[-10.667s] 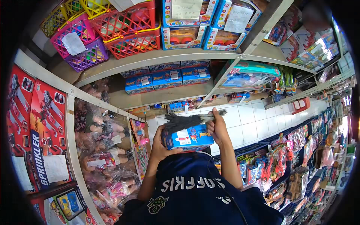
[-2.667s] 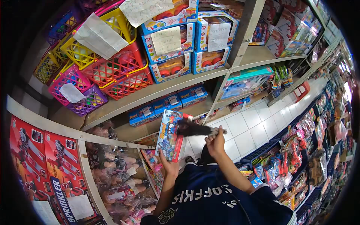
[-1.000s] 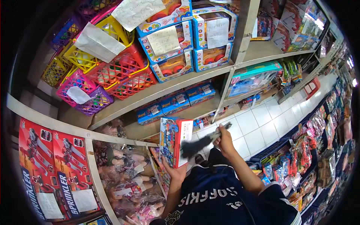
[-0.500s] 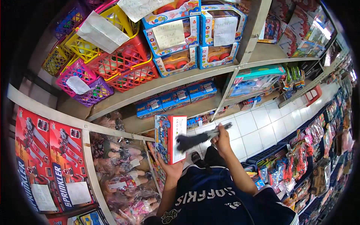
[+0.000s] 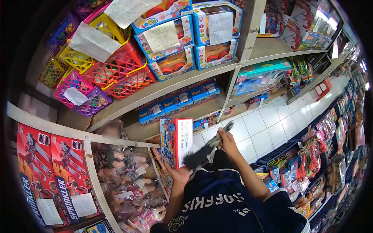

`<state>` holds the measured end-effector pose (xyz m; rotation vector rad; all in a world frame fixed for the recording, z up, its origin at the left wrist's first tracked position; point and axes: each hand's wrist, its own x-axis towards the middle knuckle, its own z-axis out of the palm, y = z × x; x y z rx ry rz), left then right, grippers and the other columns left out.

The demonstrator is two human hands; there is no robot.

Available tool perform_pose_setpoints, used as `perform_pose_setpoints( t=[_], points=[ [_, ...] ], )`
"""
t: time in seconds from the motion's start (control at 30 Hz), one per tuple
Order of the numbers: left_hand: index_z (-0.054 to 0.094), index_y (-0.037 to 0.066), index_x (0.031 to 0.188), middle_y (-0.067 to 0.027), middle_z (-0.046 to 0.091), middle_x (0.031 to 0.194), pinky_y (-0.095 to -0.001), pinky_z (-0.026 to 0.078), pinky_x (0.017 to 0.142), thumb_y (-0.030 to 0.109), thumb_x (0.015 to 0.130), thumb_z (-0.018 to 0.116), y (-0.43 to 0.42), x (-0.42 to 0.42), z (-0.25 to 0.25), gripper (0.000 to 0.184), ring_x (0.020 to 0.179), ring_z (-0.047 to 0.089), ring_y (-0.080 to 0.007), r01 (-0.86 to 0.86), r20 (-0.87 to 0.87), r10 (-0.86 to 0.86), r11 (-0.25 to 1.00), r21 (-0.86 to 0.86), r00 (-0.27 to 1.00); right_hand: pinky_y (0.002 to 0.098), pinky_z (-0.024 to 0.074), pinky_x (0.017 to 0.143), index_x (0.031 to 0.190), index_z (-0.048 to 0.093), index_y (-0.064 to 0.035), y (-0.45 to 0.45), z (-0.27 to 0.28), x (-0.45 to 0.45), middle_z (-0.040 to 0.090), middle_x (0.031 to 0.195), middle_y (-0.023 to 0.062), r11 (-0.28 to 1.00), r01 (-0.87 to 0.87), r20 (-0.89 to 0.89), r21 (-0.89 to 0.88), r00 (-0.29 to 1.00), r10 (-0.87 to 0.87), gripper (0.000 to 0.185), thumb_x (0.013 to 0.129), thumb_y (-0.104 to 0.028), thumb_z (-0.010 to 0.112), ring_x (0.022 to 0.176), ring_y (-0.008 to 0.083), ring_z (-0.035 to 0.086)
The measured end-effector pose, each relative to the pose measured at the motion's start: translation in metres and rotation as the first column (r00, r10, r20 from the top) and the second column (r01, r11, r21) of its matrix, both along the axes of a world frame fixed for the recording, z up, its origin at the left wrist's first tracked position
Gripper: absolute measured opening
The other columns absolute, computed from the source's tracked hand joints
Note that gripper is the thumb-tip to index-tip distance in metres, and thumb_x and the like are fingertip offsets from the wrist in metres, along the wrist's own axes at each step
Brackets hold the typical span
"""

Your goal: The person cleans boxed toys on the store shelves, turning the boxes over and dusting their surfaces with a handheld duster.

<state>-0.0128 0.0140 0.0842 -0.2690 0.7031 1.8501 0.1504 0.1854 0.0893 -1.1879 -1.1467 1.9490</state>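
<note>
My left hand is closed around the lower end of a toy box. The box has a blue picture front, a red edge and a white printed side facing up. In my right hand is a black duster, gripped by its greyish handle. Its dark fibres reach across to the lower part of the white side and appear to touch it, just above my left hand.
Blue toy boxes line the lower shelf ahead, below stacked toy-car boxes and plastic baskets. Red sprinkler boxes and bagged dolls are at left. White floor tiles run right, beside shelves of packaged toys.
The duster's fibres have moved down along the box's white side, toward my left hand. The box stays in my left hand. The surrounding shelves have shifted slightly left in view.
</note>
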Motion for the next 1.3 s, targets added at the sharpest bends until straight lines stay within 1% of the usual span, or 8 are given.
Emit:
perform_pose_setpoints(
  t=[0.07,0.13,0.17,0.23,0.27,0.5,0.9,1.3],
  points=[
    [0.041,0.017,0.148,-0.0065,0.046,0.147,-0.0517,0.031,0.109,0.074,0.087,0.037,0.007,0.003,-0.001,0.084,0.134,0.041,-0.0297,0.007,-0.060,-0.005,1.000,0.030,0.998,0.0260,0.0341,0.044,0.082,0.053,-0.0089,0.003,0.006,0.004,0.038,0.052,-0.0028,0.999,-0.035,0.045,0.028,0.998,0.034,0.045,0.100,-0.049,0.048,0.045,0.0100,0.043],
    [0.041,0.018,0.148,-0.0064,0.046,0.147,-0.0515,0.032,0.108,0.075,0.085,0.038,0.009,0.006,0.005,0.085,0.133,0.042,-0.0292,0.042,-0.046,-0.040,0.999,0.025,0.998,0.0275,0.0357,0.044,0.084,0.053,-0.0094,0.012,-0.009,0.009,0.037,0.052,-0.0023,0.975,0.216,0.004,0.058,0.976,-0.217,0.044,0.099,-0.050,0.049,0.044,0.0108,0.042],
    [0.042,0.018,0.147,-0.0063,0.046,0.147,-0.0513,0.033,0.108,0.076,0.084,0.038,0.007,0.007,0.007,0.086,0.133,0.042,-0.0288,0.073,-0.030,-0.072,0.997,0.011,0.997,0.0276,0.0347,0.047,0.084,0.052,-0.0108,0.020,0.002,0.009,0.037,0.054,-0.0028,0.940,0.338,-0.002,-0.049,0.941,-0.339,0.041,0.099,-0.049,0.049,0.046,0.0105,0.040],
    [0.042,0.019,0.147,-0.0061,0.046,0.148,-0.0523,0.034,0.106,0.078,0.082,0.039,0.009,0.009,-0.002,0.088,0.132,0.043,-0.0285,0.086,-0.007,-0.086,0.996,0.035,0.996,0.0262,0.0339,0.048,0.081,0.044,-0.0135,0.038,0.013,0.018,0.036,0.055,-0.0035,0.913,0.343,-0.312,-0.221,0.862,-0.399,0.044,0.097,-0.054,0.051,0.049,0.0095,0.040],
    [0.042,0.019,0.147,-0.0061,0.046,0.148,-0.0532,0.034,0.106,0.078,0.082,0.038,0.009,0.010,-0.005,0.088,0.132,0.043,-0.0288,0.098,-0.020,-0.097,0.994,0.047,0.995,0.0267,0.0318,0.050,0.081,0.046,-0.0157,0.043,0.018,0.023,0.033,0.056,-0.0049,0.886,0.369,-0.314,-0.282,0.837,-0.449,0.039,0.097,-0.051,0.054,0.050,0.0091,0.036],
    [0.039,0.020,0.149,-0.0067,0.043,0.150,-0.0551,0.032,0.106,0.077,0.084,0.036,0.027,0.022,-0.011,0.087,0.135,0.042,-0.0301,0.201,-0.062,-0.196,0.976,0.080,0.979,0.0258,0.0322,0.052,0.083,0.050,-0.0164,0.073,0.038,0.046,0.033,0.054,-0.0068,0.856,0.231,-0.465,-0.463,0.758,-0.456,0.034,0.097,-0.047,0.056,0.049,0.0088,0.036],
    [0.032,0.016,0.152,-0.0099,0.039,0.153,-0.0593,0.030,0.108,0.080,0.083,0.033,0.076,0.061,0.029,0.094,0.139,0.037,-0.0337,0.392,-0.228,-0.359,0.912,0.119,0.905,0.0250,0.0322,0.050,0.087,0.055,-0.0188,0.106,0.037,0.096,0.035,0.050,-0.0078,0.800,0.255,-0.509,-0.543,0.657,-0.555,0.024,0.097,-0.040,0.058,0.044,0.0068,0.035],
    [0.035,0.017,0.150,-0.0114,0.042,0.150,-0.0575,0.036,0.104,0.083,0.081,0.033,0.101,0.101,0.023,0.096,0.135,0.042,-0.0323,0.329,-0.212,-0.325,0.944,-0.014,0.922,0.0241,0.0308,0.050,0.088,0.054,-0.0183,0.138,0.032,0.139,0.034,0.052,-0.0085,0.777,0.298,-0.470,-0.555,0.658,-0.588,0.023,0.097,-0.039,0.058,0.047,0.0062,0.037]
  ],
)
